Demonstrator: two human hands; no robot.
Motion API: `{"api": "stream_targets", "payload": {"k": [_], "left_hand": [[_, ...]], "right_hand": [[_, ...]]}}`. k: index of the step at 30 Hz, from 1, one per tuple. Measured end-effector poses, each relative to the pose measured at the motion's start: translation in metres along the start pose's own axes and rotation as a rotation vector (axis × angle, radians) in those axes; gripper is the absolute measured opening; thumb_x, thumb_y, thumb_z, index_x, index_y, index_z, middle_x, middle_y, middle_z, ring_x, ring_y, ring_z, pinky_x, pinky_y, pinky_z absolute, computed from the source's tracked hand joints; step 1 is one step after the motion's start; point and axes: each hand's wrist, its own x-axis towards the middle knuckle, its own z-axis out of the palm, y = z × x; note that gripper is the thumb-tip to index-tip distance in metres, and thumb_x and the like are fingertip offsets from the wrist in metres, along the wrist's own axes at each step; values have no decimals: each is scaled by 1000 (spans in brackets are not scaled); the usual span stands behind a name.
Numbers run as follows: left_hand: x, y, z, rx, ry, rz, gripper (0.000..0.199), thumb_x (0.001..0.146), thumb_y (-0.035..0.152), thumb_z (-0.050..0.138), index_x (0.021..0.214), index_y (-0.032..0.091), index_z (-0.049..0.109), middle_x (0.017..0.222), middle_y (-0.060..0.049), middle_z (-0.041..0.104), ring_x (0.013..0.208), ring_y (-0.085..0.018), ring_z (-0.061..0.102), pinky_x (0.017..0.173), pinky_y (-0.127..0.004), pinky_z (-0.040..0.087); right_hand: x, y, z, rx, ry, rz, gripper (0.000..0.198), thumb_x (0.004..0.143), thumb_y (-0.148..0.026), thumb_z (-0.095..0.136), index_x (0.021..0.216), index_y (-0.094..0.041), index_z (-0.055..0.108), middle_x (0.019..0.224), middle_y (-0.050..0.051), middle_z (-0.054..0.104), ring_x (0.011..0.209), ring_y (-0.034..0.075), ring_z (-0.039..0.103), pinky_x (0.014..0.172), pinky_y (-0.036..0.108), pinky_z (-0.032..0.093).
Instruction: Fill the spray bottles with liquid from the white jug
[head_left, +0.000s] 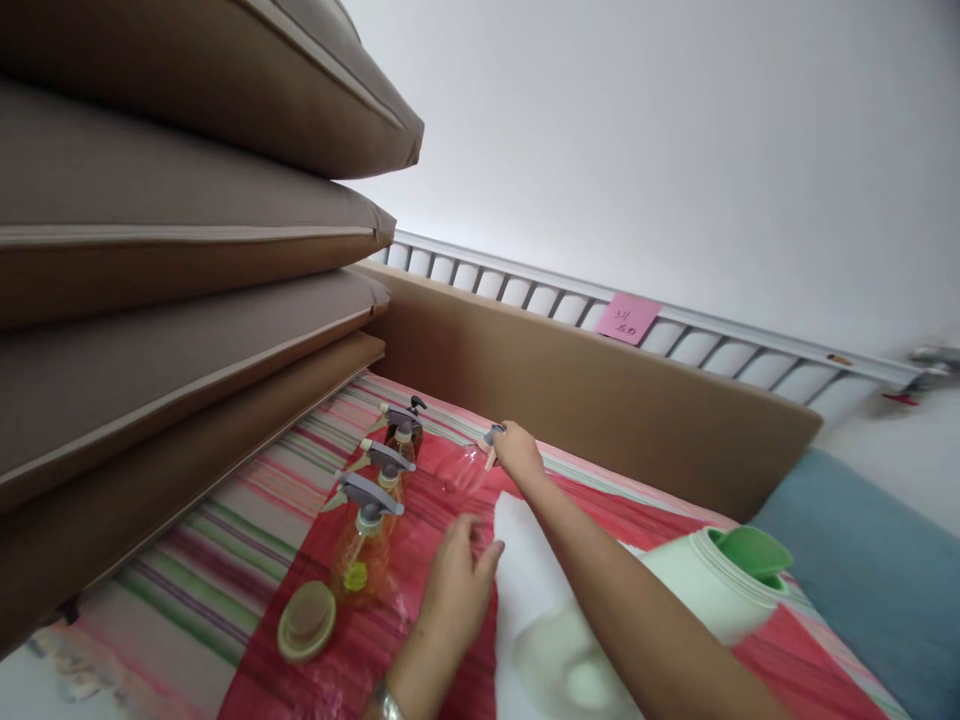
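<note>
My right hand [519, 455] grips the grey trigger head of a clear spray bottle [466, 468], which leans over the red plastic sheet [300, 590]. My left hand [459, 580] is empty, fingers curled a little and thumb apart, above the sheet. To its left stands a spray bottle with yellowish liquid [366, 550]. Behind that bottle are two more spray bottles, one in the middle [388, 472] and one at the back [405, 437], near a dark pump bottle [417, 408]. A round, pale yellow-green lid [307, 620] lies at front left.
Stacked brown cushions [187, 190] rise at left. A brown board [562, 370] and slatted rail with a pink note [630, 318] run behind. A pale green container [705, 580], holding something green, lies at right beyond my forearm, near white sheeting [517, 560]. Striped cloth [232, 530] lies underneath.
</note>
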Motion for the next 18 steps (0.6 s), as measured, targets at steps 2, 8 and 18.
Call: {"api": "stream_targets", "payload": {"k": [2,8,18], "left_hand": [[2,-1,-1,7,148,85,42,75,34,56,113,16,51,116,-14,56,112,-28,48,93,-40,36],[4,3,-2,18,169,164,69,64,30,69,125,14,42,130,-17,46,124,-31,37,104,-47,27],[-9,5,-5,32,155,350,64,72,36,64,129,20,39,135,-13,43,128,-28,34,106,-48,24]], "right_hand": [[-14,3,-18,-31,27,-40,30,88,-36,50,111,-17,54,109,7,59,93,19,58,81,41,48],[-90,11,-74,-55,40,-216,36,84,-18,41,117,-19,54,95,8,68,96,23,59,78,31,41],[-122,28,-75,37,49,-266,39,85,-25,38,123,-21,49,91,7,70,92,23,60,72,27,39]]}}
